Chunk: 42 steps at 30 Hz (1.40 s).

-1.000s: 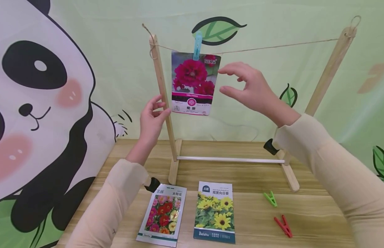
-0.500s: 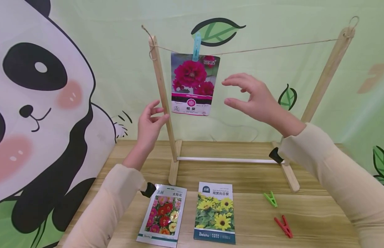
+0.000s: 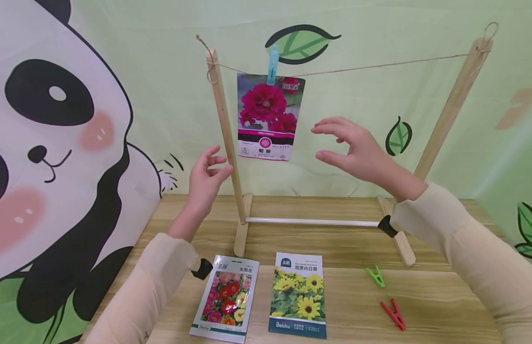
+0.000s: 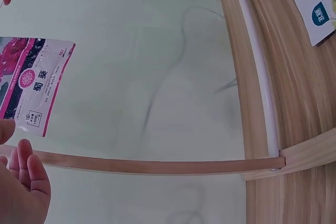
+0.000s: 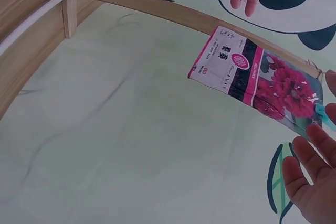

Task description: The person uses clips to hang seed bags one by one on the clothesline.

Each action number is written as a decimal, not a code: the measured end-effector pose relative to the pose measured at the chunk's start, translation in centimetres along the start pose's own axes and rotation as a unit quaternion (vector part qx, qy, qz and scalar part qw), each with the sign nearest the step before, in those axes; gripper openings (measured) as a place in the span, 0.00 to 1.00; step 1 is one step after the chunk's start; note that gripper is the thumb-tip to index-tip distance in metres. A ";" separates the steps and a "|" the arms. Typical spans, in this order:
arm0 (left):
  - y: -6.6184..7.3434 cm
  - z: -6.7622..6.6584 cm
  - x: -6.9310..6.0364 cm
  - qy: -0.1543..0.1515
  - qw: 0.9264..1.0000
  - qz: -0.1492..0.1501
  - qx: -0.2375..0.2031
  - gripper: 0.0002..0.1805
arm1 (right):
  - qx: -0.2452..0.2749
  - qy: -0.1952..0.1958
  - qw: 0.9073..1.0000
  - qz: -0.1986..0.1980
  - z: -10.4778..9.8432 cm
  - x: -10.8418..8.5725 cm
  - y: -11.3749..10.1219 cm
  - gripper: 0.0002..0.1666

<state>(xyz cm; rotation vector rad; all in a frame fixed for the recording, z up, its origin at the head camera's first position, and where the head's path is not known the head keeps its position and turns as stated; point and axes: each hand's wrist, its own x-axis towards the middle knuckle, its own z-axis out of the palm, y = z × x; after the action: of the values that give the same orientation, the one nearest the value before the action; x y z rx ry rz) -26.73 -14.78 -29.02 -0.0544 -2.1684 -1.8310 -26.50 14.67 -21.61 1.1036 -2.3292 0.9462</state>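
Observation:
A blue clothespin (image 3: 272, 66) clips the pink-flower packet (image 3: 266, 112) to the string (image 3: 369, 67), near the left post. My left hand (image 3: 207, 179) is beside that post, fingers loosely bent, holding nothing. To the right of the packet my right hand (image 3: 356, 150) hangs in the air, thumb and fingers apart, not touching it. In the right wrist view the packet (image 5: 247, 74) hangs beyond my right hand (image 5: 315, 177); the left wrist view has it above my left hand (image 4: 26, 187).
On the table (image 3: 347, 286) lie a mixed-flower packet (image 3: 227, 298), a yellow-flower packet (image 3: 297, 296), a green clothespin (image 3: 375, 276) and a red clothespin (image 3: 393, 314). The wooden rack has a left post (image 3: 226, 129), a right post (image 3: 452, 107) and a white bar (image 3: 313, 221).
My right hand has moved down and slightly right, away from the hanging packet. My left hand has lowered a little beside the left post.

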 end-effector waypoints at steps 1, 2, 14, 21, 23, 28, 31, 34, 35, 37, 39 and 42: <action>-0.1 -0.1 0.0 -0.002 1.000 -0.001 -0.001 0.28 | 0.001 -0.002 1.000 0.000 0.1 -0.1 0.1 0.24; -0.2 -0.1 -0.1 -0.004 1.000 -0.002 -0.002 0.28 | 0.001 -0.005 1.000 0.001 0.1 -0.3 0.2 0.25; -1.3 -0.6 -0.6 -0.009 1.000 -0.019 0.012 0.28 | 0.004 -0.022 1.000 0.004 0.9 -1.6 1.4 0.25; -1.9 -0.8 -0.7 -0.022 0.999 -0.028 0.012 0.29 | 0.002 -0.020 1.000 0.000 1.3 -2.0 1.8 0.25; -2.0 -0.9 -0.7 -0.024 0.999 -0.030 0.010 0.29 | 0.002 -0.020 1.000 0.000 1.4 -2.2 2.0 0.25; -2.3 -0.9 -0.8 -0.023 0.999 -0.028 0.006 0.28 | 0.004 -0.022 1.000 0.005 1.6 -2.5 2.3 0.25; -2.5 -1.0 -0.8 -0.022 0.999 -0.029 0.005 0.28 | 0.007 -0.027 1.000 0.011 1.7 -2.7 2.6 0.25; -2.6 -1.0 -0.9 -0.021 0.999 -0.032 0.001 0.28 | 0.012 -0.031 0.999 0.019 1.9 -3.0 2.7 0.25; -2.6 -1.0 -0.9 -0.020 0.999 -0.032 0.002 0.28 | 0.014 -0.032 0.999 0.022 2.0 -3.1 2.8 0.25; -2.7 -1.0 -1.0 -0.018 0.999 -0.032 0.005 0.28 | 0.017 -0.032 0.999 0.027 2.1 -3.3 3.0 0.25; -2.8 -1.0 -0.9 -0.016 0.999 -0.034 0.007 0.28 | 0.019 -0.032 0.999 0.029 2.2 -3.5 3.1 0.25; -3.0 -1.0 -0.9 -0.015 0.999 -0.040 0.013 0.28 | 0.020 -0.030 0.999 0.031 2.3 -3.7 3.4 0.25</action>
<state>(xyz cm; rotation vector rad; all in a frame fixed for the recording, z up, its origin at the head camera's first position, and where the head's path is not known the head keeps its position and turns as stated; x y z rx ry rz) -26.31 -16.14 -32.01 0.0099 -2.2458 -1.8548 -27.01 16.50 -26.81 1.0962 -2.4158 0.9979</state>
